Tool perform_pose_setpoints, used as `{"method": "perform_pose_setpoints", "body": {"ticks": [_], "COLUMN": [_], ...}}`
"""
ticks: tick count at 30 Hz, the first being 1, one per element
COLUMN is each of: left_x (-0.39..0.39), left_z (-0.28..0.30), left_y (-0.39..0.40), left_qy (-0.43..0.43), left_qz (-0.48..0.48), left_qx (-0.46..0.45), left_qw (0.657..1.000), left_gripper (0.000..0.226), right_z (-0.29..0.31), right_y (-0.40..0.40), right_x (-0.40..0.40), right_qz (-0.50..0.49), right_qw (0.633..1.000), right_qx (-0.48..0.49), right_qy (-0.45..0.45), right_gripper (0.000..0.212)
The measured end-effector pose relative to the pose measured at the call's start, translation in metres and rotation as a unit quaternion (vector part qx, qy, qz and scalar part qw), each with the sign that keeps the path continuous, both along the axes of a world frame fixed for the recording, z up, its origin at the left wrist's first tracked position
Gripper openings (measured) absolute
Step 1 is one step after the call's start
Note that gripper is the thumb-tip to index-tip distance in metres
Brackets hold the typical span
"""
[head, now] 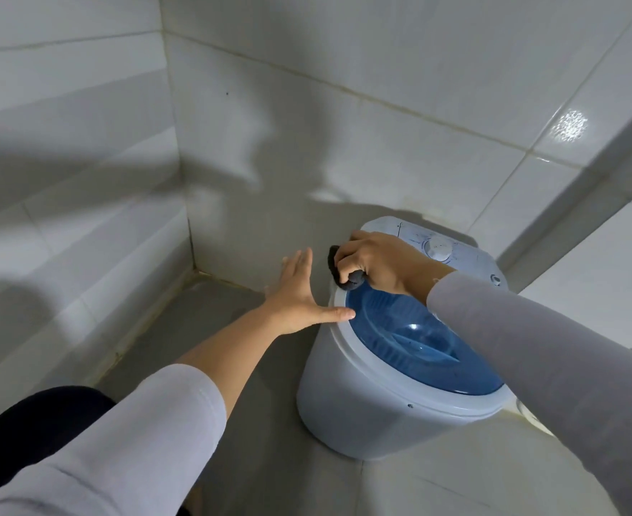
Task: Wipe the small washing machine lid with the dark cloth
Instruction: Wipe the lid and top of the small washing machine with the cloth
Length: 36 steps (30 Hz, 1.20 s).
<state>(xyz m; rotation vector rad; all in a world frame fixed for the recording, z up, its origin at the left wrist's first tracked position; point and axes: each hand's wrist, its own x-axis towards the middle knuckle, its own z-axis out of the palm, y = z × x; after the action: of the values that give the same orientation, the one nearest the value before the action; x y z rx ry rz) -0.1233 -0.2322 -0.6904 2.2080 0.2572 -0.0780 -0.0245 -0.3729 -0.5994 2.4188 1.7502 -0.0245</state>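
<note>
A small white washing machine stands on the floor against the tiled wall. Its round translucent blue lid lies closed inside a white rim. My right hand grips a bunched dark cloth and holds it against the lid's far left edge, by the rim. My left hand is flat with straight fingers spread; its thumb rests on the white rim at the lid's left side. Both forearms wear light grey sleeves.
A white control panel with a round dial sits behind the lid. Tiled walls meet in a corner left of the machine. Grey floor tiles spread out in front. My dark-clad knee is at lower left.
</note>
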Motion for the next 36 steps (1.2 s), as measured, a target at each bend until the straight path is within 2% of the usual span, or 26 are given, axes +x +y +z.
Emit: {"method": "perform_pose_setpoints", "body": {"ticks": [12, 17, 21, 24, 27, 30, 36], "left_x": [0.002, 0.002, 0.004, 0.007, 0.017, 0.036, 0.063], "left_z": [-0.005, -0.006, -0.002, 0.004, 0.012, 0.018, 0.016], "left_y": [0.001, 0.002, 0.004, 0.006, 0.007, 0.006, 0.003], "left_qy": [0.030, 0.039, 0.057, 0.071, 0.066, 0.047, 0.043], "left_qz": [-0.018, -0.021, -0.027, -0.046, -0.019, 0.007, -0.007], "left_qx": [-0.026, -0.026, 0.000, 0.020, -0.016, -0.012, 0.029], "left_qw": [0.999, 0.999, 0.998, 0.996, 0.997, 0.999, 0.999], "left_gripper": [0.134, 0.135, 0.136, 0.133, 0.121, 0.113, 0.115], "right_z": [-0.009, -0.004, 0.003, 0.013, 0.025, 0.033, 0.017], "right_y": [0.000, 0.002, 0.004, -0.002, -0.007, -0.007, -0.005], "right_x": [0.038, 0.048, 0.055, 0.064, 0.068, 0.061, 0.046], "right_qz": [-0.044, -0.072, -0.138, -0.209, -0.253, -0.269, -0.280], "right_qw": [0.997, 0.996, 0.990, 0.974, 0.961, 0.958, 0.960], "right_qx": [0.057, 0.051, 0.033, 0.091, 0.113, 0.098, 0.002], "right_qy": [-0.026, -0.028, -0.025, -0.012, -0.001, 0.014, 0.020], "right_gripper": [0.029, 0.027, 0.037, 0.046, 0.049, 0.045, 0.034]}}
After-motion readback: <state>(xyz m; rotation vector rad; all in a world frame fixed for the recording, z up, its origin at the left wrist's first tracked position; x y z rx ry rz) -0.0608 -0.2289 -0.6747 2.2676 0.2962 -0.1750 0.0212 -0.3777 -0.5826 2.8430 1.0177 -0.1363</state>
